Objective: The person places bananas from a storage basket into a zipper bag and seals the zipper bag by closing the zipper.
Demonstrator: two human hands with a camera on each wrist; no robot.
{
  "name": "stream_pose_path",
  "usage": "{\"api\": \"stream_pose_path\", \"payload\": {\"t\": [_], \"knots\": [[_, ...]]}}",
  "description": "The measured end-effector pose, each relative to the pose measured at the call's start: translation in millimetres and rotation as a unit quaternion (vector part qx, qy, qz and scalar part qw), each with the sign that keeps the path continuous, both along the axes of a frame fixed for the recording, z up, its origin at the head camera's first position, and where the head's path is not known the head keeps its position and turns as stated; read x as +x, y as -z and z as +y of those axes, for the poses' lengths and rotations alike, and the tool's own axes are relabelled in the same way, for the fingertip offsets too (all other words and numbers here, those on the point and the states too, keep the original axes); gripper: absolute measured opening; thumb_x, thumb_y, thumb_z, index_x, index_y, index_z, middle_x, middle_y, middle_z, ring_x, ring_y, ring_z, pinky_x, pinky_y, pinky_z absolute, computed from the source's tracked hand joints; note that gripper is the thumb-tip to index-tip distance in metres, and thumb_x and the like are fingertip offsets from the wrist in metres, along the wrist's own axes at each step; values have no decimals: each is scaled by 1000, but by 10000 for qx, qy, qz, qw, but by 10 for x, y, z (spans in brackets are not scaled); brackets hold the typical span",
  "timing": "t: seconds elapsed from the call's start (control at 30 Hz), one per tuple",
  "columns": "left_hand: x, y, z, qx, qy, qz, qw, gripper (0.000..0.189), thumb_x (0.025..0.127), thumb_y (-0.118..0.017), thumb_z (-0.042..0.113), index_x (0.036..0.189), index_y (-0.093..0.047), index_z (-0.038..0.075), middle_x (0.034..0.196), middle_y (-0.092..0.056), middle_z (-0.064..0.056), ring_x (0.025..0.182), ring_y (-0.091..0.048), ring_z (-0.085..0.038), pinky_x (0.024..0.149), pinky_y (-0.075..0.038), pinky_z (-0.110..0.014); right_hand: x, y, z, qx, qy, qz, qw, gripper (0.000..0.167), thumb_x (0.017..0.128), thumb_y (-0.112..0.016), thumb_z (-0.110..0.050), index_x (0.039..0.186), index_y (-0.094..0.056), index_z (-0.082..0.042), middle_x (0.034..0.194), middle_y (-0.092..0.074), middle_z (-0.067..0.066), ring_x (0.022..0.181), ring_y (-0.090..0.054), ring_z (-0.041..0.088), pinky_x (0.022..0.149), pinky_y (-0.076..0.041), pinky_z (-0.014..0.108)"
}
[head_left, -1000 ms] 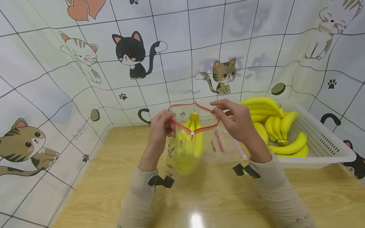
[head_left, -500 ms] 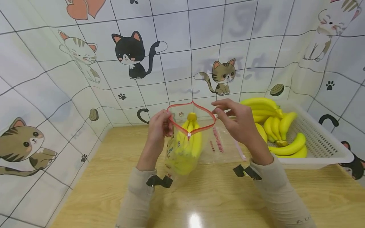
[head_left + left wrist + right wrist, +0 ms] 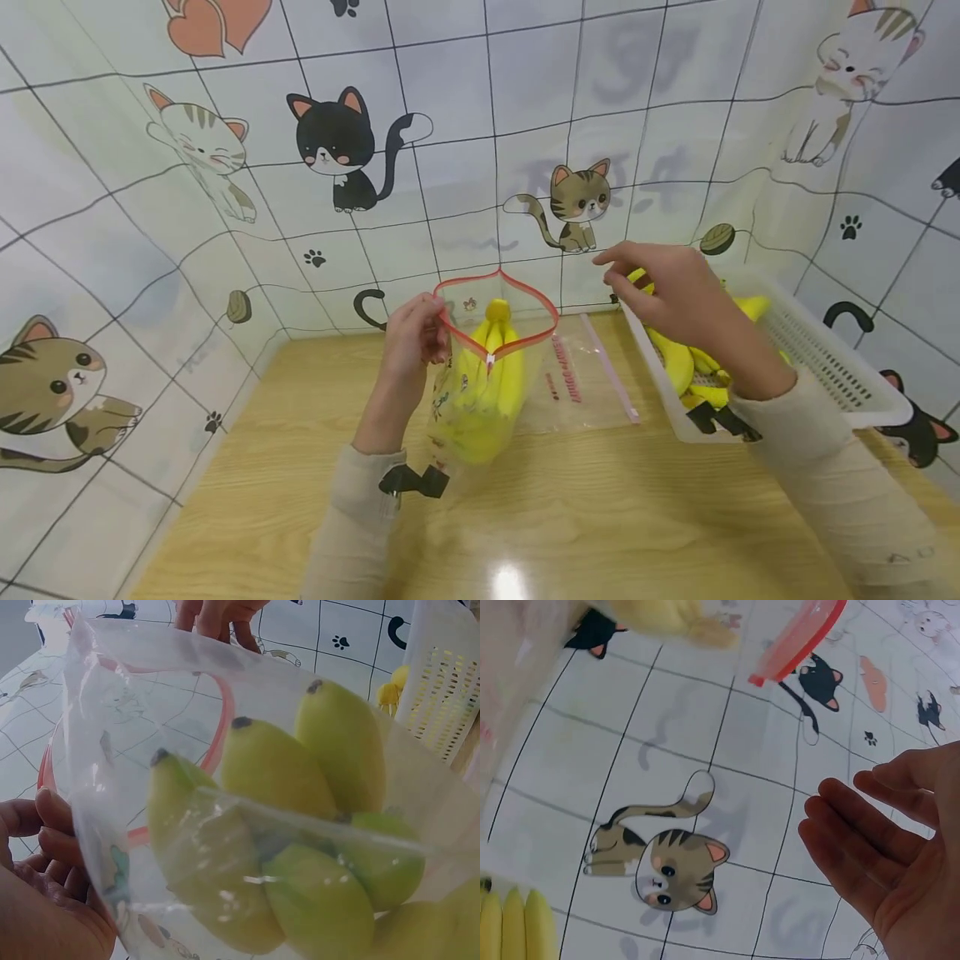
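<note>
Left hand (image 3: 408,343) pinches the red rim (image 3: 517,343) of the zip bag (image 3: 447,402), bananas (image 3: 512,383) inside, toward the back edge of the table (image 3: 300,467). Flat bag (image 3: 600,392) just right. Right hand (image 3: 667,287) by the basket (image 3: 881,415), fingers loose, parted, holding nothing. One-sided grip on floppy plastic though, so bag could sag or tip imo.

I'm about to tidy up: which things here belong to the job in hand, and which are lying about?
In the job:
red-zip bag, pinched by the left hand
banana bunch inside it
likely, bananas in the white basket

Seemingly lying about:
pink-zip bag, flat, in neither hand
</note>
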State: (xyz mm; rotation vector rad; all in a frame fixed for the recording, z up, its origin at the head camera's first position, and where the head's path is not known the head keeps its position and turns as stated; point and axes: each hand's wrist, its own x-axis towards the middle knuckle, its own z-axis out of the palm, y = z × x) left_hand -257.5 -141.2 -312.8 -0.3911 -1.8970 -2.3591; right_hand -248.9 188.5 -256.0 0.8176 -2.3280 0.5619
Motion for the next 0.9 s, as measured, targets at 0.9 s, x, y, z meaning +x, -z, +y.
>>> {"api": "stream_pose_path", "payload": {"t": [0.9], "knots": [[11, 19, 22, 6, 72, -72, 9999, 29, 104, -52, 21, 76, -57, 11, 57, -49, 4, 47, -42, -11, 46, -34, -23, -881, 784, 923, 2944, 706, -5734, 7613, 50, 101, -59, -29, 147, -51, -8, 104, -69, 15, 90, -68, 27, 80, -60, 45]]}}
